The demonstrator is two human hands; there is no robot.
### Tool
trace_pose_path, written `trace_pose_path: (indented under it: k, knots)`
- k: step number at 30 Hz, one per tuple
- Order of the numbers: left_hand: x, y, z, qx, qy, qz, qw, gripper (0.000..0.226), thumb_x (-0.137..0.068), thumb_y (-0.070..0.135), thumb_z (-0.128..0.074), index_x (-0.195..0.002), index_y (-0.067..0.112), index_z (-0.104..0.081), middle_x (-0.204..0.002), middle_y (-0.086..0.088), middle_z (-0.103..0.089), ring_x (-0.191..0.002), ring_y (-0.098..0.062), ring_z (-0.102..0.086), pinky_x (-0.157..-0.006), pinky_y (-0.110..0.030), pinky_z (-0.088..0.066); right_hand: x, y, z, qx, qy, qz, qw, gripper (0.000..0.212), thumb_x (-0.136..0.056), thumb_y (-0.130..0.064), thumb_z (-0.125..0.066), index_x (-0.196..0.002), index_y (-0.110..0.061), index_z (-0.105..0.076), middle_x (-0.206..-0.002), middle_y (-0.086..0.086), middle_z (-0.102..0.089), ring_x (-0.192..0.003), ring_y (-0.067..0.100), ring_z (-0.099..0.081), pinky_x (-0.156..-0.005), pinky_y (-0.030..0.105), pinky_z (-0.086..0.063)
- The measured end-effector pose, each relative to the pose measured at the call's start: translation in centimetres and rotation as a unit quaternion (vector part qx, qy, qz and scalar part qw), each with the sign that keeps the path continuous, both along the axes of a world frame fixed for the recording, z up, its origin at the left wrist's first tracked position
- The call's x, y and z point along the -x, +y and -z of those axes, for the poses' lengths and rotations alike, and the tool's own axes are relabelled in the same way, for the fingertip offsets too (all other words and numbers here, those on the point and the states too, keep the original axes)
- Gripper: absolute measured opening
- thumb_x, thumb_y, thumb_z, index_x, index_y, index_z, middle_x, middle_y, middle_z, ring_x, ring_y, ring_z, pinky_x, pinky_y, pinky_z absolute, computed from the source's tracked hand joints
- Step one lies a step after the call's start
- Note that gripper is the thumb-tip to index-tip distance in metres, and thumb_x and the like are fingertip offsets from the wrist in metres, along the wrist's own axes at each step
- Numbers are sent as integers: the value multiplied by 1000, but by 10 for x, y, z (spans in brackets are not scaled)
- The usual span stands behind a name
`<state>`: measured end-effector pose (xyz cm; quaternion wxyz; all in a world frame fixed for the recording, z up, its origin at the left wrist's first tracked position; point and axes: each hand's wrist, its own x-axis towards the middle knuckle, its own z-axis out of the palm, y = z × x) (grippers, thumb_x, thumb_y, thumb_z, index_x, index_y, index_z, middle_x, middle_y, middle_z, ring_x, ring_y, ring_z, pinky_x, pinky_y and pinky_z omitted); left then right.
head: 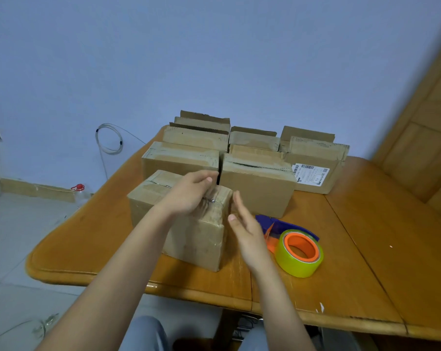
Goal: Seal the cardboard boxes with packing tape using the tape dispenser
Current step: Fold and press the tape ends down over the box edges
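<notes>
Near box (189, 236) at table (366, 249) centre, in front of far boxes (260, 183). Left hand (189, 196) on its top, fingers bent toward the right edge; cannot tell whether pressing the flaps or pinching something. Right hand (247, 229) flat, fingers straight, empty, just right of the box. Dispenser (287, 226) lying right of that hand, roll (300, 254) on the near side. Probably light, stiff at the corners, softer along worn flaps, slick where old tape shines. Best steadied with a palm on top beside the seam, or held by opposite side walls. Dispenser likely best taken by its handle.
</notes>
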<state>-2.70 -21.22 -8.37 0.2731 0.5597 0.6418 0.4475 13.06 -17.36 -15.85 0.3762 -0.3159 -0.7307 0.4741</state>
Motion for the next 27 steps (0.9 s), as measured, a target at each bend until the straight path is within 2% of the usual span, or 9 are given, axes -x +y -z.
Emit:
trace_pose_path:
  k: [6, 9, 11, 13, 15, 17, 19, 23, 27]
  knots:
    - [-6, -2, -3, -22, -78, -18, 997, 35, -104, 6, -33, -132, 10, -54, -104, 17, -53, -92, 7, -50, -65, 7, -35, 7, -14, 0, -113, -164, 12, 980, 49, -103, -29, -21, -141, -43, 8, -147, -28, 4, -129, -20, 8, -118, 22, 2]
    - [-6, -3, -4, -47, -102, -53, 992, 33, -101, 5, -35, -122, 9, -60, -107, 9, -62, -92, 5, -54, -69, 3, -39, -2, -12, -1, -134, -129, 11, 983, 51, -95, -34, -20, -141, -49, -6, -150, -27, -12, -134, -19, -3, -115, 13, -2]
    - [-1, -4, -8, -83, -181, -106, 974, 33, -96, 1, -37, -107, 9, -66, -102, 2, -72, -101, -11, -62, -89, -15, -46, -8, -13, -1, -84, -54, 5, 995, 45, -100, -29, -29, -136, -52, -18, -147, -25, -30, -136, -13, -18, -113, 10, -11]
    - [10, -8, -16, -169, -284, -174, 928, 35, -91, -5, -34, -89, 11, -65, -82, 0, -75, -93, -16, -68, -97, -32, -47, -14, -15, -2, -47, 16, 27, 998, 45, -102, -18, -40, -132, -50, -31, -138, -26, -45, -132, -11, -32, -113, 18, -23]
    - [27, -16, -26, -262, -330, -220, 880, 36, -89, -7, -31, -81, 12, -61, -71, 2, -72, -80, -16, -69, -90, -28, -51, -16, -14, -6, -42, 42, 60, 996, 45, -100, -17, -45, -128, -51, -37, -131, -28, -50, -127, -11, -39, -113, 26, -30]
    - [44, -25, -34, -286, -266, -254, 885, 33, -90, -4, -33, -86, 11, -61, -79, 4, -70, -83, -14, -66, -81, -16, -50, -15, -15, -11, -43, 44, 63, 996, 41, -99, -24, -48, -126, -53, -37, -132, -28, -48, -128, -8, -40, -113, 31, -32]
    - [59, -32, -33, -233, -129, -265, 927, 28, -94, 4, -39, -101, 12, -64, -96, 8, -66, -94, -9, -59, -76, -7, -43, -10, -17, -15, -41, 37, 52, 997, 40, -95, -37, -48, -126, -56, -34, -134, -28, -45, -130, -5, -38, -113, 35, -32]
    - [85, -36, -3, -42, 23, -127, 991, 33, -101, 23, -43, -131, 27, -56, -146, 7, -43, -133, -10, -38, -108, -27, -29, 8, -27, -27, -93, -73, 24, 993, 53, -96, -47, -44, -139, -53, -13, -152, -23, -16, -140, -3, -11, -117, 34, -16]
    - [84, -42, 11, 35, 82, -38, 995, 37, -102, 31, -41, -138, 34, -48, -159, 8, -19, -145, -15, -21, -116, -36, -16, 21, -31, -31, -185, -197, -6, 963, 81, -87, -63, -45, -149, -41, 3, -152, -26, 15, -139, -6, 17, -111, 30, -5]
